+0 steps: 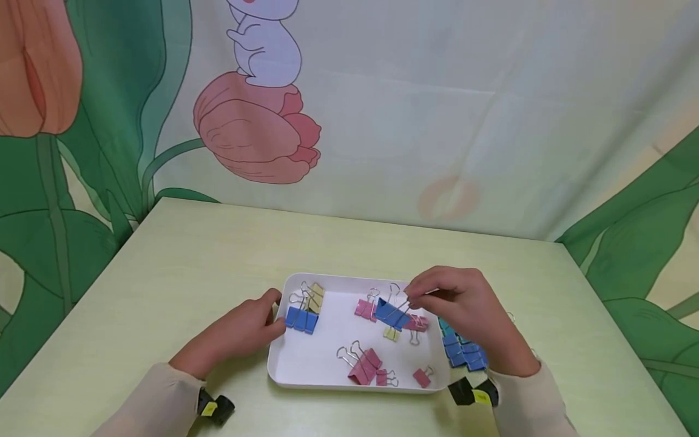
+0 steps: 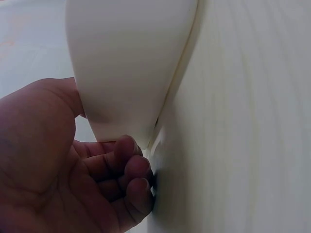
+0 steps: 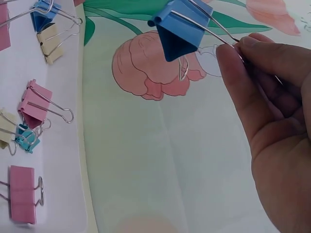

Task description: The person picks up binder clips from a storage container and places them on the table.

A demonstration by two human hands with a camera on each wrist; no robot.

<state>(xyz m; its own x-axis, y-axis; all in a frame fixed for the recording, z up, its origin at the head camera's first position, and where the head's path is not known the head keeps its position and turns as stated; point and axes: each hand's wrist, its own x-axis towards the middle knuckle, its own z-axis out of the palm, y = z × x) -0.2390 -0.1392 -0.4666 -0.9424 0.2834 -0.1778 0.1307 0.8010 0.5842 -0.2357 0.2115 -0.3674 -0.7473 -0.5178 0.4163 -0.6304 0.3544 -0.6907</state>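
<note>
My right hand (image 1: 457,300) pinches a blue binder clip (image 1: 390,314) by its wire handle, held above the right half of a white tray (image 1: 327,361). In the right wrist view, thumb and forefinger meet on the handle of that blue clip (image 3: 182,26). At the tray's left side, my left hand (image 1: 248,326) holds the wall, with the fingers curled at the outside in the left wrist view. Inside the tray near it lie another blue clip (image 1: 301,320) and a yellow clip (image 1: 316,297). Several pink clips (image 1: 364,366) and a small yellow clip (image 1: 391,334) lie further right.
Just outside the tray's right wall, several blue clips (image 1: 464,354) and teal ones lie on the pale wooden table (image 1: 218,243), partly hidden by my right forearm. Behind the table hangs a curtain (image 1: 382,152) printed with flowers.
</note>
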